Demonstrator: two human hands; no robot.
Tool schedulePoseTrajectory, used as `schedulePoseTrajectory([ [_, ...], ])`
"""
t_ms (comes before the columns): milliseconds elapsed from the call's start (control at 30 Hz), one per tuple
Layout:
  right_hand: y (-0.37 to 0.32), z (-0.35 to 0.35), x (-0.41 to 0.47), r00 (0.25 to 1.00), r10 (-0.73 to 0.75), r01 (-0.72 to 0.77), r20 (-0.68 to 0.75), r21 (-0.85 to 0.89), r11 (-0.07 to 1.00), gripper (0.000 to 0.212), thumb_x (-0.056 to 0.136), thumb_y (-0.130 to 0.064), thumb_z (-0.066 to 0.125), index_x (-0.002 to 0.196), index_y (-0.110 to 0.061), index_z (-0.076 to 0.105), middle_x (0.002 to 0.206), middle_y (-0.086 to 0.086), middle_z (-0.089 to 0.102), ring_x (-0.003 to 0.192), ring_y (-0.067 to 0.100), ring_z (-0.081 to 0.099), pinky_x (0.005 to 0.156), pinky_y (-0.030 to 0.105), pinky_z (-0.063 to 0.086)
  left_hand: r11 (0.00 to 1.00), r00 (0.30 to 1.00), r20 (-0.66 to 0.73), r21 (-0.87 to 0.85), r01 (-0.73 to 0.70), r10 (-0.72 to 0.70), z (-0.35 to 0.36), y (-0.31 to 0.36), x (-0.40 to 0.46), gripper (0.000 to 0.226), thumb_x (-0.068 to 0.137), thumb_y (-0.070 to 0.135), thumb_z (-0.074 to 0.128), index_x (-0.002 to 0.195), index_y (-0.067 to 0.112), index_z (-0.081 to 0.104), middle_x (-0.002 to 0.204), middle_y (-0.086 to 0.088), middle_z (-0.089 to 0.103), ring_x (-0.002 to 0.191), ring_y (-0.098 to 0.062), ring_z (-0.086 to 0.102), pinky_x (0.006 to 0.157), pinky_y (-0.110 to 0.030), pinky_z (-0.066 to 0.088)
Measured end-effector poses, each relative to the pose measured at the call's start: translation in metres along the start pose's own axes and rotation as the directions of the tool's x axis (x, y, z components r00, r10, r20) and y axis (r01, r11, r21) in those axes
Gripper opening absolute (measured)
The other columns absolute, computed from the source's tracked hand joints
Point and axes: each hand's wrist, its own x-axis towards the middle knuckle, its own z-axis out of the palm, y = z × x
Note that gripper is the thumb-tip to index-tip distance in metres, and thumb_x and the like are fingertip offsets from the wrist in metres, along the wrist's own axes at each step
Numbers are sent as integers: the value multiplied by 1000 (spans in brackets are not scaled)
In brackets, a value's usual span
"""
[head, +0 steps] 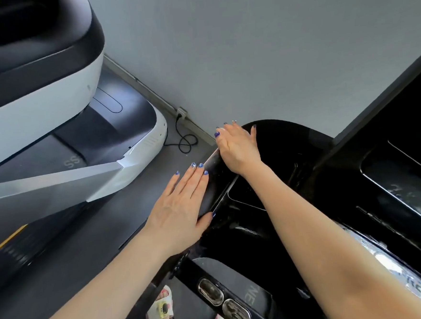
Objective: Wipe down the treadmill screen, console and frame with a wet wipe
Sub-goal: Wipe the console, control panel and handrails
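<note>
Our right forearm reaches over the glossy console, right hand pressing its corner, wipe unseen, left hand flat, fingers together, steadying; frame presumably next.

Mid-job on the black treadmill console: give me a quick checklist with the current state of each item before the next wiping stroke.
1. Right hand on the glossy black treadmill console: ok, it lies over the far left corner.
2. White wet wipe under that hand: cannot tell; only a pale sliver shows by the fingertips.
3. Left hand bracing: ok, flat with straight fingers against the console's left edge.
4. Console already wetted: ok on the right, where streaks glisten; the corner is unclear.
5. Black power cable on the floor by the wall: ok, clear of both hands.
6. Neighbouring white treadmill: ok, apart from both hands.
</note>
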Motion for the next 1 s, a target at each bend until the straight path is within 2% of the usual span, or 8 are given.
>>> schedulePoseTrajectory([
  [67, -6, 2, -32, 1000, -8, 5, 27, 107, 994, 46, 108, -30, 23, 151, -18, 36, 161, 5, 27, 153, 23, 10, 121, 55, -6, 1000, 1000, 3, 1, 13, -13, -2, -3, -12, 78, 90, 50, 38, 149, -1, 42, 159, -15, 35, 149, -28, 32, 119, -43, 18],
  [167, -11, 11, -82, 996, -63, 53, 61, 149, 987, 60, 105, -40, 18, 160, -20, 4, 168, 1, -4, 153, 17, -13, 121, 49, -11, 999, 1000, 13, 35, 9, -9, -3, -3, -26, 78, 92, 51, 37, 150, -1, 40, 161, -15, 32, 150, -27, 29, 119, -43, 18],
  [300, -10, 14, -105, 990, -114, 105, 81, 99, 989, 73, 93, -56, -4, 159, -25, -10, 167, -7, -15, 150, 10, -22, 117, 45, -20, 998, 1000, 19, 58, 4, -5, -4, -2, -27, 77, 93, 50, 35, 151, -1, 38, 162, -16, 30, 151, -27, 28, 118, -44, 20],
  [467, -4, 7, -73, 981, -190, 191, 50, -10, 982, 73, 94, -52, -3, 158, -26, 22, 165, -9, 16, 154, 11, -2, 119, 56, -15, 999, 1000, 8, 49, 3, -4, -4, -1, -27, 76, 95, 49, 35, 151, -1, 38, 162, -16, 30, 151, -27, 28, 116, -45, 21],
  [567, -9, 6, -28, 989, -142, 142, 49, -7, 990, 52, 104, -42, 16, 130, -25, 57, 145, -7, 47, 151, 16, 19, 117, 58, -14, 999, 1000, 1, 48, 7, -7, -2, -1, -27, 76, 95, 49, 35, 152, -1, 37, 162, -16, 29, 152, -27, 26, 117, -45, 20],
  [733, -19, -5, 23, 992, -25, 48, 123, -187, 981, 59, 105, -40, 11, 104, -21, 68, 109, 6, 65, 116, 32, 57, 116, 65, -8, 999, 1000, -6, 33, 17, -17, -1, 0, -27, 75, 94, 48, 37, 153, 2, 36, 163, -14, 28, 153, -26, 23, 119, -44, 19],
  [900, -14, -2, 11, 996, -61, 65, 70, -54, 996, 45, 104, -36, 16, 94, -23, 58, 114, 4, 67, 124, 30, 54, 118, 63, -8, 1000, 1000, -20, 24, 20, -20, -1, 0, -27, 75, 93, 47, 37, 152, 2, 39, 162, -14, 30, 152, -26, 26, 118, -44, 19],
  [1000, -14, 1, -16, 993, -72, 71, 91, 6, 997, 51, 106, -35, 17, 135, -19, 56, 158, 1, 37, 152, 20, 16, 119, 57, -10, 1000, 1000, -17, 21, 23, -23, 0, 0, -28, 75, 93, 48, 37, 152, 2, 38, 162, -14, 30, 152, -26, 26, 120, -43, 21],
])
